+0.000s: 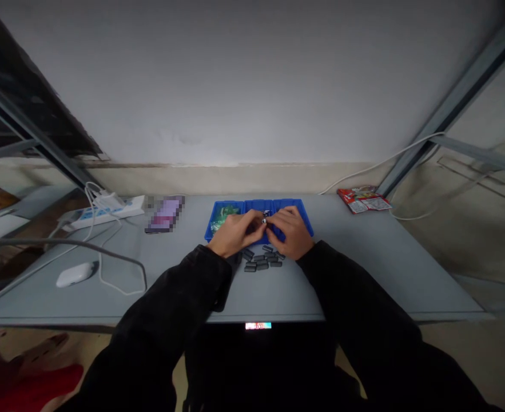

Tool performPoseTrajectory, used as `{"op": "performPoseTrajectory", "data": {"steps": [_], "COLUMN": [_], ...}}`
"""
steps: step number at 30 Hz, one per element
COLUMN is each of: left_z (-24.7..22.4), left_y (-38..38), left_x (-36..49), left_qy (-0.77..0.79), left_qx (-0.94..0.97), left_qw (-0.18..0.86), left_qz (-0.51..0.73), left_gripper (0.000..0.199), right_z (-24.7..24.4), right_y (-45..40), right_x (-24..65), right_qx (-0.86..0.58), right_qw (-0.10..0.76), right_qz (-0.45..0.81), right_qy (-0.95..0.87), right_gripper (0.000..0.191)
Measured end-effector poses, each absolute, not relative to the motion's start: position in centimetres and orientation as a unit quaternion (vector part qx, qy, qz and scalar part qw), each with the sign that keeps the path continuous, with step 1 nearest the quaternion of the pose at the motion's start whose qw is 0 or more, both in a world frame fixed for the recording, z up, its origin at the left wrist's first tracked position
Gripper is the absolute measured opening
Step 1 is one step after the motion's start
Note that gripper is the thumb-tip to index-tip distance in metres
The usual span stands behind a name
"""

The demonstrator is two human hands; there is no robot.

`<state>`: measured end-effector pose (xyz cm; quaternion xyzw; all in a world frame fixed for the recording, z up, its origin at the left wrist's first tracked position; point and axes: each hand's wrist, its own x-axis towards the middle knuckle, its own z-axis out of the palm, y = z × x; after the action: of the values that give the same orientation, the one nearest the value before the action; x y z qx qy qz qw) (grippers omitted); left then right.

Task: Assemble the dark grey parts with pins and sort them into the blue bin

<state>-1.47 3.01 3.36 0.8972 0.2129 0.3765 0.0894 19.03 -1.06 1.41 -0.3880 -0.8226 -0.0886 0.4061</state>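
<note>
Above the blue three-part tray [307, 224], my left hand [238, 230] and my right hand [290, 232] meet with fingertips pinched together. Between them shows a small shiny metal piece [264, 221], too small to name its kind; both hands appear to grip it. Green plastic packets [227, 212] fill the tray's left compartment. Some small shiny parts [267, 213] lie in the middle one, partly hidden by my fingers. My right hand covers much of the right compartment. Just below my hands, several dark grey cylinders [261, 264] lie loose on the table.
A white power strip [123, 210] with plugs and cables stands at the left, beside a blurred purple phone-like item [166, 213]. Nearer lies a white earbud case [75, 274]. A red snack packet [361, 200] rests at the back right. Metal frame posts [432, 117] flank the table.
</note>
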Motion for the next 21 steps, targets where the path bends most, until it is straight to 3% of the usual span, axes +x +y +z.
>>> {"op": "performPoseTrajectory", "data": {"steps": [21], "left_z": [1.7], "left_y": [1.7], "left_x": [-2.0], "left_qy": [0.225], "left_qx": [0.862], "left_qw": [0.090], "left_qz": [0.445], "left_gripper": [0.018], "right_z": [0.9], "right_y": [-0.8], "right_x": [18.7], "right_qx": [-0.405], "right_qw": [0.416], "right_qz": [-0.091], "right_qy": [-0.809], "right_gripper": [0.035]}}
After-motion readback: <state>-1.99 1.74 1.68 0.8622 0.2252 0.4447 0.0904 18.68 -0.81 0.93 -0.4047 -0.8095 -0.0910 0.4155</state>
